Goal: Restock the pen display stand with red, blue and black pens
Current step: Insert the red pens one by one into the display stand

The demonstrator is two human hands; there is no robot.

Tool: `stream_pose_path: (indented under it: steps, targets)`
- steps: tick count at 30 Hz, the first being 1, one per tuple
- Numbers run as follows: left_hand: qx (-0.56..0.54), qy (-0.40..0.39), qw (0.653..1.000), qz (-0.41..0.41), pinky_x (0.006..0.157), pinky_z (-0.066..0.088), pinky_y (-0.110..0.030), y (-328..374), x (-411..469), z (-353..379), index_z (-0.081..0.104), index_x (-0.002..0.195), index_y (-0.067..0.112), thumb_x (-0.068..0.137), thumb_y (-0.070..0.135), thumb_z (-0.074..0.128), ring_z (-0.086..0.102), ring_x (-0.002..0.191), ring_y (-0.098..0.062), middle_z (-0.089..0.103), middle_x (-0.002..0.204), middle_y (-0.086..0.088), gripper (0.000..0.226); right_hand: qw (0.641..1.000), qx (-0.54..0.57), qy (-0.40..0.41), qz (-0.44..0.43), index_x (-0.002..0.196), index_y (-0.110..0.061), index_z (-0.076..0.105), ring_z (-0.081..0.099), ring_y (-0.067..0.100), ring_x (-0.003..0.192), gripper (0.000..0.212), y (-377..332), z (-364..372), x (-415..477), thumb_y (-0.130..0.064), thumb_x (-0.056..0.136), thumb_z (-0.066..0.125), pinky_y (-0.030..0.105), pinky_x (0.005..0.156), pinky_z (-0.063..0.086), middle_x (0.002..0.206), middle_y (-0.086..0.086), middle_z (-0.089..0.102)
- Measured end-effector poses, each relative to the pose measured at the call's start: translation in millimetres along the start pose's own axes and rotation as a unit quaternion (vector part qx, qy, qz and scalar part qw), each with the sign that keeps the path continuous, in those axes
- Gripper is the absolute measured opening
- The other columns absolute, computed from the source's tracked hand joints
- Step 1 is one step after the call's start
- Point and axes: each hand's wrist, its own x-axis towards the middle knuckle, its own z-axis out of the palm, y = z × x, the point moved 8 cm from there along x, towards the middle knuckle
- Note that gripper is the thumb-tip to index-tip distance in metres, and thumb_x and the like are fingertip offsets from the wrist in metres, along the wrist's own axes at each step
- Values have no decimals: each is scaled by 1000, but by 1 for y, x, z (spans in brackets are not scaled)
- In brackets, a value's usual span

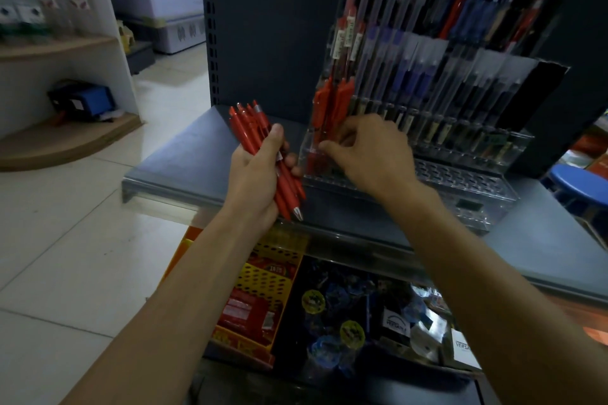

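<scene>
Grey shelf (184, 154): left fingers (275, 136) clutch red pen bundle (245, 128); right fingers (334, 150) pinch red pen (318, 108) in stand (460, 181).

A bundle of red pens (263, 154) is held slanted beside the clear tiered display stand (460, 181), where red pens (332, 108) are slotted upright at its left end.
</scene>
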Motion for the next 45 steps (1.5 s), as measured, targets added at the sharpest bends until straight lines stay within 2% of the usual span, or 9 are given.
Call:
stream_pose_path:
  steps: [6,10,18,22,27,32,37,40,45]
  targets:
    - [12,-29,999,-25,53,46,-25,-5,-1,8,53,84,11,99,22,51,52,49,-8,55,56,5,19,999,20,24,18,79,-22,64,65,20,79,25,0,5,-2,-47,84,67,39,75,55,80,-2,67]
    - [39,-60,997,-33,59,49,-26,-6,-5,11,52,89,12,98,17,52,54,55,-9,56,63,3,10,997,18,71,9,84,-22,62,61,17,77,25,-7,-3,-5,-46,88,60,29,67,42,80,-4,64]
    - [17,-68,997,-19,61,52,-25,-3,-6,11,55,89,12,98,15,52,58,60,-10,61,67,2,9,999,6,38,35,80,-27,60,65,21,78,25,4,6,-10,-51,88,63,42,73,56,78,-4,65]
    - [35,-79,996,-34,62,52,-27,-11,-3,9,54,97,8,97,21,53,62,63,-12,62,72,0,13,993,68,94,33,80,-22,56,58,12,64,34,3,1,-36,-55,88,56,36,60,51,68,-9,59]
    - [24,-80,994,-74,58,55,-28,-19,-5,8,51,102,8,98,25,51,62,64,-15,59,74,-4,17,993,81,-82,-33,75,-21,58,60,10,61,40,-9,29,-63,-60,82,60,43,62,54,67,-5,64]
    - [22,-90,991,-98,65,56,-31,-24,-4,8,53,99,9,98,28,51,59,68,-17,57,77,-6,19,985,111,-126,-38,85,-21,59,63,9,64,21,-12,29,-61,-39,85,71,40,69,55,68,-5,67]
    - [-20,-119,989,-86,62,54,-27,-18,-6,17,55,86,13,96,25,52,59,60,-11,57,67,-1,16,971,159,-166,-70,91,-18,64,61,7,62,10,-14,19,-59,-28,91,66,35,67,55,72,-2,67]
    - [-107,-140,978,-110,59,55,-27,-17,-12,27,52,96,10,86,33,56,61,59,-12,57,66,-1,25,953,217,-196,-73,94,-14,65,61,10,63,13,-11,12,-57,-26,93,63,31,66,53,70,0,66]
    - [-180,-167,963,-114,69,56,-25,-14,-13,36,51,102,9,94,45,45,55,61,-8,48,70,2,37,916,321,-232,-61,88,-10,63,53,6,60,14,-13,7,-54,-19,97,56,21,62,45,68,-1,62]
